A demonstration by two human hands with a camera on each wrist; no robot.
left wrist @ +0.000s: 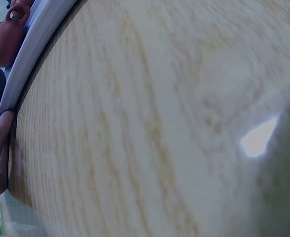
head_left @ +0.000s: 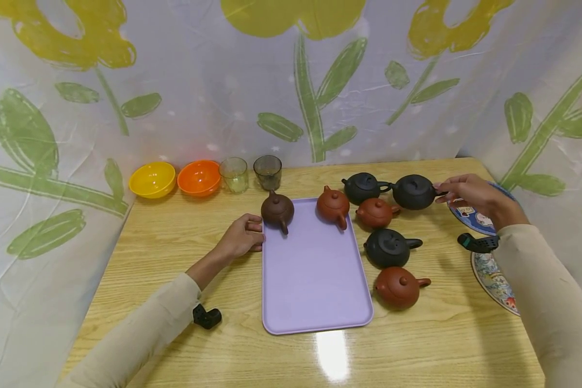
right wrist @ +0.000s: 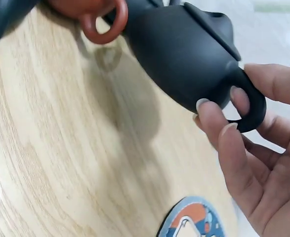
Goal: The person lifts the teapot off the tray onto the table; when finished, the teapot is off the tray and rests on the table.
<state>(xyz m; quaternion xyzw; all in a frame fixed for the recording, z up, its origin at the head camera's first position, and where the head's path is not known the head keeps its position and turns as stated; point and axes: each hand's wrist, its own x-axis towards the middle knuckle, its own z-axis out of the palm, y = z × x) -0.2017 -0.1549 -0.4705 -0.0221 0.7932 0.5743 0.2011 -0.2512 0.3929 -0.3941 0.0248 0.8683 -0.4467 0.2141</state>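
Black teapot (head_left: 414,192), examined first from the head view, was at 9 o'clock from my right hand (head_left: 470,193), whose fingers gripped its handle. Its long axis ran from a spout at 9 o'clock to that handle between 3 and 4. My right hand was plainly the nearer; from my left hand (head_left: 244,235) the pot was well apart, between 2 and 3 o'clock. A lilac tray (head_left: 315,285) lay at 8 o'clock from the pot, and my left fingertips met its 9 o'clock side. A brown teapot (head_left: 277,209) stood at the tray's 11 o'clock corner, a red teapot (head_left: 333,203) at its 1 o'clock corner. A second black teapot (head_left: 364,187) stood just beside the gripped pot's spout. All were rounded and dull-surfaced, clay in my judgement. The tray was smooth, round-cornered and rimmed; the table (head_left: 165,237) showed pale wood grain and glare.

From the left wrist view, a finger touched the tray's outer side. The rest of the hand was cut off, so I could not tell whether those fingers pinched the rim.

From the right wrist view, thumb and fingers were closed about the smooth loop handle. The body was matt, tapering towards its base. A shadow lay on the wood beneath; whether the base touched, I could not settle.
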